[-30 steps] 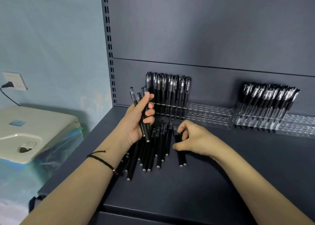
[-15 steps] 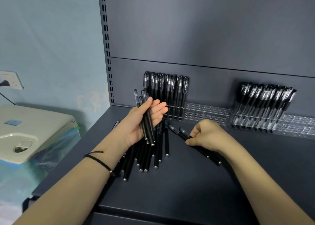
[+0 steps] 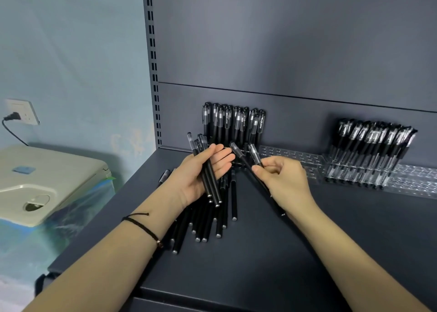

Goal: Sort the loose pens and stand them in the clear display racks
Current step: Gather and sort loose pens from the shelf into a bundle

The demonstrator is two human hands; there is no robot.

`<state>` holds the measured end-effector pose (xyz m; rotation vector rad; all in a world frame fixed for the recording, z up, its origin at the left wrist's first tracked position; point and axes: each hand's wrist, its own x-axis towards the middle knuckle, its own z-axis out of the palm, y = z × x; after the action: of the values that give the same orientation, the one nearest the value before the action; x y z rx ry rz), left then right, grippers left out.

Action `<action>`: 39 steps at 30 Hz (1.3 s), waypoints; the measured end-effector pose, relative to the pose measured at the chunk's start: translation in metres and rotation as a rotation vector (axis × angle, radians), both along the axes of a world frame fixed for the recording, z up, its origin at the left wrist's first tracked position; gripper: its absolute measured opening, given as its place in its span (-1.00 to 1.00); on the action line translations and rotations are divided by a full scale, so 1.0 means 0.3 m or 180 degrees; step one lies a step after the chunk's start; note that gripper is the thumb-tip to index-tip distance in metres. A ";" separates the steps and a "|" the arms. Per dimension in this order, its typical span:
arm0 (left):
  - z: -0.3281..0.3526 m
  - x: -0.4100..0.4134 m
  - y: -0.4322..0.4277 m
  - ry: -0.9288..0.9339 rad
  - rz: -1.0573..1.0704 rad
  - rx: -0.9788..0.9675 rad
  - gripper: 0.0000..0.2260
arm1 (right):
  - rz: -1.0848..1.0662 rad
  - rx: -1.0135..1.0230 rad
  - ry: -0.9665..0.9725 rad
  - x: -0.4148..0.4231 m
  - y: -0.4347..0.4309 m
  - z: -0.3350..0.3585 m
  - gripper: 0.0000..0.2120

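Currently, the dark shelf (image 3: 307,252) carries the clear display racks (image 3: 293,156) at 1 o'clock, partly filled with upright pens (image 3: 234,124). Loose pens (image 3: 208,226) lie fanned at 6 o'clock of your left hand (image 3: 201,174), which holds a bundle of pens (image 3: 209,184) under its thumb. Your right hand (image 3: 281,179), at its 3 o'clock, pinches two pens (image 3: 238,154), caps toward 11 o'clock.
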<state>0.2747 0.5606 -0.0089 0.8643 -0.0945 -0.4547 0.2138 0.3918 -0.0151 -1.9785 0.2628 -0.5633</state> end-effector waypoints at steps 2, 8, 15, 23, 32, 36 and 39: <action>-0.001 -0.001 -0.006 -0.0052 0.0016 0.0026 -0.73 | 0.0045 0.0436 -0.0117 0.000 0.007 -0.002 -0.89; -0.012 -0.034 -0.052 -0.0450 -0.0370 0.0289 -0.71 | 0.0875 0.0990 -0.0193 -0.026 0.079 0.000 -0.89; -0.006 -0.038 -0.060 -0.0073 -0.0233 -0.0083 -0.87 | 0.0757 0.1034 -0.0451 -0.028 0.068 0.005 -0.79; -0.002 -0.064 -0.052 -0.0655 -0.0511 0.0212 -0.75 | 0.0564 0.0845 -0.0684 -0.034 0.092 -0.009 -0.89; 0.029 -0.024 -0.006 -0.0336 0.0123 -0.0434 -0.84 | 0.0567 0.0060 -0.0516 -0.030 0.078 -0.017 -0.88; 0.031 0.012 0.052 -0.0301 0.0426 -0.0332 -0.86 | 0.0474 -0.0767 0.0083 -0.025 0.080 -0.039 -0.87; 0.021 0.019 0.059 -0.0309 0.0211 -0.0291 -0.84 | 0.0652 -0.1341 0.0736 -0.034 0.095 -0.039 -0.70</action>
<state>0.2805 0.5784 -0.0025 0.7971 -0.1741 -0.3437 0.2035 0.4202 -0.0267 -2.4489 0.0827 -0.2698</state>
